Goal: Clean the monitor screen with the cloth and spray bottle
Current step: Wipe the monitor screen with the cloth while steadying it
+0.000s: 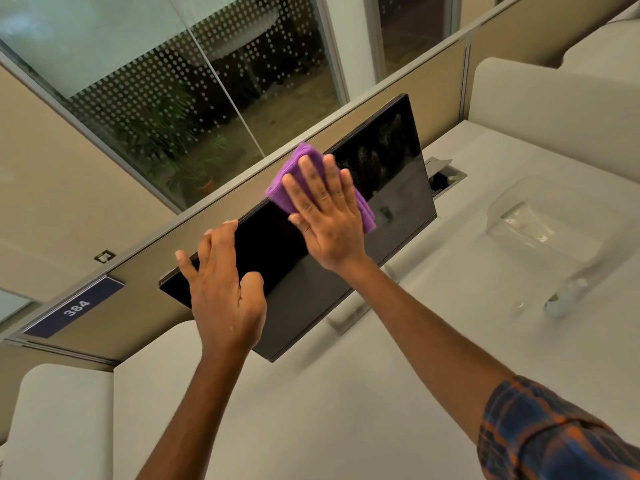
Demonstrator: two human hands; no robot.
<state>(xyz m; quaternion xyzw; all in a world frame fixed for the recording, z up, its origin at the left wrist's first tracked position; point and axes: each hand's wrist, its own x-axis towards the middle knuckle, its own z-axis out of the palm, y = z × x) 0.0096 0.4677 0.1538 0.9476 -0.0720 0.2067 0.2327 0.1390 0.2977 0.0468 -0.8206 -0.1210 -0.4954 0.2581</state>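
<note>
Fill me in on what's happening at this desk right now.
A person is wiping a dark monitor. The right hand presses a folded purple cloth flat against the upper part of the screen, fingers spread. The left hand steadies the monitor with a grip on its top edge near the left corner. A spray bottle stands blurred on the white desk to the right, out of use.

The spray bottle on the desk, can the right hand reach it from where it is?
Probably yes. The right hand lies flat on the purple cloth against the monitor; bare desk lies between it and the blurry spray bottle.
</note>
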